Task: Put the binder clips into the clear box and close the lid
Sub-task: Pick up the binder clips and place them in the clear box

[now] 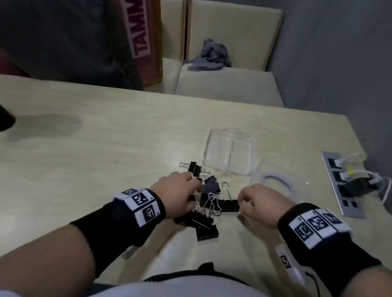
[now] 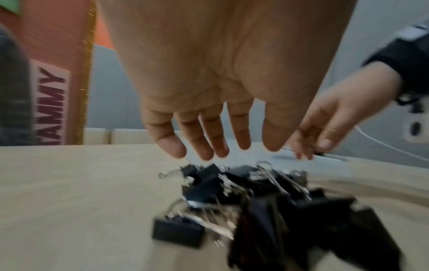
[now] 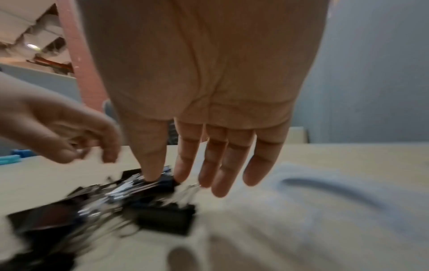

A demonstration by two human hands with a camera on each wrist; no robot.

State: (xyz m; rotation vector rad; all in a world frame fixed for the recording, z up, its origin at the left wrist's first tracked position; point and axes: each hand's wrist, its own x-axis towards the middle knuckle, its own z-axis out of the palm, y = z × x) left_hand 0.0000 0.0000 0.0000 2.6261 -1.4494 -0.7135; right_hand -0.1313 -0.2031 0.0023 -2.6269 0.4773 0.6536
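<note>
Black binder clips (image 1: 206, 208) heaped on the light wooden table (image 1: 98, 155), just short of the clear box (image 1: 229, 154), lying apart from its lid (image 1: 274, 184). Left hand (image 1: 178, 197) above the heap, fingers (image 2: 209, 139) straight and spread, holding nothing. Right hand (image 1: 259, 203) beside it, fingers (image 3: 223, 165) relaxed, thumb tip touching one clip. Power strip (image 1: 342, 184) at the table's right edge.

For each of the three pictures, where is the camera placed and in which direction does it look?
Head: above, looking down at the table, binder clips, clear box; both forearms, left hand, right hand show.
Left wrist: under the left palm, looking along the fingers over the clips.
Right wrist: under the right palm, thumb touching a clip.
Shared: both wrist views show the clip pile and the opposite hand.
</note>
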